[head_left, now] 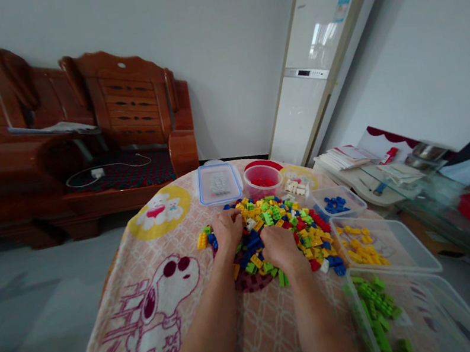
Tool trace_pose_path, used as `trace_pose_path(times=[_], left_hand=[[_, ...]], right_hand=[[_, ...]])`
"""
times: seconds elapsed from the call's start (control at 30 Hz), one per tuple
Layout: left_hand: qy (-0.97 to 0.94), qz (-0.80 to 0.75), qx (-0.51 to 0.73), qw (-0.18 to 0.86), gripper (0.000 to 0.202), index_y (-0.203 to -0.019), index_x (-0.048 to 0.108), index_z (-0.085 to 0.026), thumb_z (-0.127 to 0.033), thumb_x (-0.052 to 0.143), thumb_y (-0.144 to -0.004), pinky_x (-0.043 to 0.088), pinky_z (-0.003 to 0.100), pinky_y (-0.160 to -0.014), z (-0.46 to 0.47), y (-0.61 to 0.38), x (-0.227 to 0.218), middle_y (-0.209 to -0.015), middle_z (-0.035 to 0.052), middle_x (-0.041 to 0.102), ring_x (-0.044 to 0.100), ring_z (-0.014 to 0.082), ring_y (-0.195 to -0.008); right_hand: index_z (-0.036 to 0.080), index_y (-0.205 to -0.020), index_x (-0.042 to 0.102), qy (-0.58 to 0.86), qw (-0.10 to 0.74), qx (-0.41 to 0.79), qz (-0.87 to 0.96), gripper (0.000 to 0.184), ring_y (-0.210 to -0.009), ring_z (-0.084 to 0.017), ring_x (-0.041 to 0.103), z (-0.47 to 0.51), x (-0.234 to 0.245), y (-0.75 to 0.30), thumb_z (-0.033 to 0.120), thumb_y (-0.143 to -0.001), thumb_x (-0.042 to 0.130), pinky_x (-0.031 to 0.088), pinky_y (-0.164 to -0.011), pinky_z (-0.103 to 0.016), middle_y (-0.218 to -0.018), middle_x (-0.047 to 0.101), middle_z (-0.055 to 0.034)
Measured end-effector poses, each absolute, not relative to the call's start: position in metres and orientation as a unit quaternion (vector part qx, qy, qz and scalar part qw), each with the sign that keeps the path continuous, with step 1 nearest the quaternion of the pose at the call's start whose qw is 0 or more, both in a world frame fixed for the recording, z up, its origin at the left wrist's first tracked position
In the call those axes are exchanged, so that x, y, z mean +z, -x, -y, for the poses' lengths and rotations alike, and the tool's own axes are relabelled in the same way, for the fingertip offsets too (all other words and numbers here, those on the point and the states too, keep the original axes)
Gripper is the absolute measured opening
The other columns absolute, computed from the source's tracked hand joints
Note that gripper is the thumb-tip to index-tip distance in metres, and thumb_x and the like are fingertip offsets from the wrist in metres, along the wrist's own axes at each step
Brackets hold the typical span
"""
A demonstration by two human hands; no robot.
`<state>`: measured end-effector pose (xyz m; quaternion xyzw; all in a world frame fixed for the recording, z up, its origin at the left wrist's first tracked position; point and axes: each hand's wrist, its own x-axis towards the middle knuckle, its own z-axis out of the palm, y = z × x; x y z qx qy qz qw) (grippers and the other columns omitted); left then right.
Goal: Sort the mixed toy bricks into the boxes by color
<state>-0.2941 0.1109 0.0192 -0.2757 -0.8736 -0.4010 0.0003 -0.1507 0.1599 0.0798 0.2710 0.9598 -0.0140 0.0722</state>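
Observation:
A mixed heap of toy building bricks point(313, 238) in yellow, green, blue, red and white lies on the cloth-covered table. My left hand point(227, 228) is at the left part of the heap, its fingers curled down among the bricks. Close by, my right hand point(279, 246) is closed over the middle of the heap, with its fingertips hidden. Whatever either hand grips is out of sight. Dark blue bricks point(252, 241) lie between the two hands. A yellow brick point(201, 241) sits at the heap's left edge, beside my left hand.
Clear boxes of blue point(335, 205), yellow point(362, 248) and green bricks point(376, 302) line the right side. Behind the heap are a round tub point(262, 172) with red bricks, white bricks point(294, 187) and a blue-rimmed lid point(218, 183). A glass table point(439, 208) stands at right.

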Motion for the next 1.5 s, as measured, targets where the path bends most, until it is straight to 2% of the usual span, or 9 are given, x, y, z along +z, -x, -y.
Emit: trace_pose_path(times=[0.2, 0.3, 0.43, 0.6, 0.9, 1.1, 1.23, 1.37, 1.5], left_hand=[[0.269, 0.877, -0.399, 0.000, 0.031, -0.111, 0.079, -0.020, -0.023, 0.057, -0.089, 0.051, 0.034, -0.094, -0.111, 0.293, 0.021, -0.107, 0.0078, 0.078, 0.070, 0.0237, -0.101], [0.269, 0.877, -0.398, 0.000, 0.031, -0.111, 0.079, -0.020, -0.023, 0.057, -0.089, 0.051, 0.034, -0.094, -0.111, 0.293, 0.021, -0.108, 0.0081, 0.078, 0.070, 0.0239, -0.101], [0.271, 0.874, -0.405, 0.002, 0.031, -0.110, 0.079, -0.020, -0.023, 0.057, -0.089, 0.050, 0.034, -0.095, -0.111, 0.293, 0.020, -0.109, 0.0083, 0.078, 0.069, 0.0238, -0.102], [0.268, 0.876, -0.401, 0.004, 0.030, -0.109, 0.079, -0.020, -0.023, 0.057, -0.089, 0.050, 0.036, -0.097, -0.112, 0.294, 0.018, -0.110, 0.0081, 0.077, 0.069, 0.0244, -0.104], [0.278, 0.876, -0.395, 0.000, 0.032, -0.112, 0.079, -0.020, -0.022, 0.056, -0.090, 0.050, 0.034, -0.097, -0.111, 0.293, 0.020, -0.111, 0.0085, 0.077, 0.069, 0.0238, -0.105], [0.280, 0.877, -0.390, 0.003, 0.032, -0.111, 0.079, -0.021, -0.022, 0.056, -0.089, 0.050, 0.032, -0.095, -0.111, 0.293, 0.021, -0.108, 0.0068, 0.078, 0.070, 0.0227, -0.104], [0.272, 0.878, -0.393, -0.001, 0.031, -0.110, 0.079, -0.022, -0.022, 0.057, -0.089, 0.050, 0.032, -0.096, -0.111, 0.293, 0.021, -0.110, 0.0066, 0.078, 0.070, 0.0234, -0.106], [0.273, 0.877, -0.396, -0.001, 0.031, -0.109, 0.080, -0.022, -0.021, 0.057, -0.089, 0.050, 0.033, -0.097, -0.111, 0.292, 0.021, -0.110, 0.0071, 0.078, 0.070, 0.0241, -0.107], [0.274, 0.875, -0.399, 0.004, 0.030, -0.109, 0.080, -0.022, -0.022, 0.057, -0.089, 0.050, 0.034, -0.097, -0.111, 0.292, 0.021, -0.109, 0.0068, 0.078, 0.070, 0.0237, -0.106]], right_hand=[[0.012, -0.104, 0.074, -0.270, 0.057, -0.031, -0.961, 0.026, -0.104, -0.029, 0.072, -0.162, 0.079, 0.149, 0.016, -0.082, 0.062, 0.052, -0.082, -0.032, -0.109, 0.075, -0.0204], [0.015, -0.088, 0.076, -0.269, 0.052, -0.076, -0.959, 0.017, -0.097, -0.026, 0.073, -0.170, 0.081, 0.143, 0.017, -0.078, 0.063, 0.050, -0.078, -0.028, -0.098, 0.077, -0.0156], [0.017, -0.068, 0.069, -0.271, 0.017, -0.232, -0.934, 0.010, -0.069, -0.016, 0.069, -0.188, 0.079, 0.129, 0.018, -0.075, 0.061, 0.045, -0.064, -0.022, -0.065, 0.071, -0.0035], [0.018, -0.077, 0.063, -0.318, -0.040, -0.479, -0.817, 0.011, -0.042, -0.011, 0.056, -0.210, 0.071, 0.113, 0.029, -0.076, 0.062, 0.039, -0.043, -0.019, -0.052, 0.061, 0.0045], [0.017, -0.081, 0.062, -0.322, -0.355, -0.654, -0.585, 0.035, -0.055, -0.020, 0.071, -0.246, 0.052, 0.095, 0.041, -0.061, 0.078, 0.059, -0.050, -0.028, -0.061, 0.071, -0.0027], [0.019, -0.079, 0.056, -0.348, -0.591, -0.596, -0.417, 0.041, -0.066, -0.022, 0.074, -0.270, 0.029, 0.098, 0.047, -0.062, 0.080, 0.066, -0.066, -0.036, -0.067, 0.071, -0.0040], [0.021, -0.082, 0.056, -0.355, -0.685, -0.529, -0.353, 0.040, -0.077, -0.020, 0.074, -0.284, 0.020, 0.097, 0.043, -0.060, 0.082, 0.065, -0.079, -0.041, -0.074, 0.069, -0.0010], [0.019, -0.085, 0.062, -0.360, -0.694, -0.523, -0.340, 0.041, -0.080, -0.018, 0.073, -0.283, 0.028, 0.097, 0.036, -0.056, 0.083, 0.064, -0.081, -0.040, -0.080, 0.070, -0.0009], [0.016, -0.084, 0.067, -0.361, -0.559, -0.560, -0.494, 0.041, -0.058, -0.018, 0.068, -0.263, 0.049, 0.096, 0.046, -0.060, 0.079, 0.060, -0.056, -0.031, -0.069, 0.071, -0.0025]])
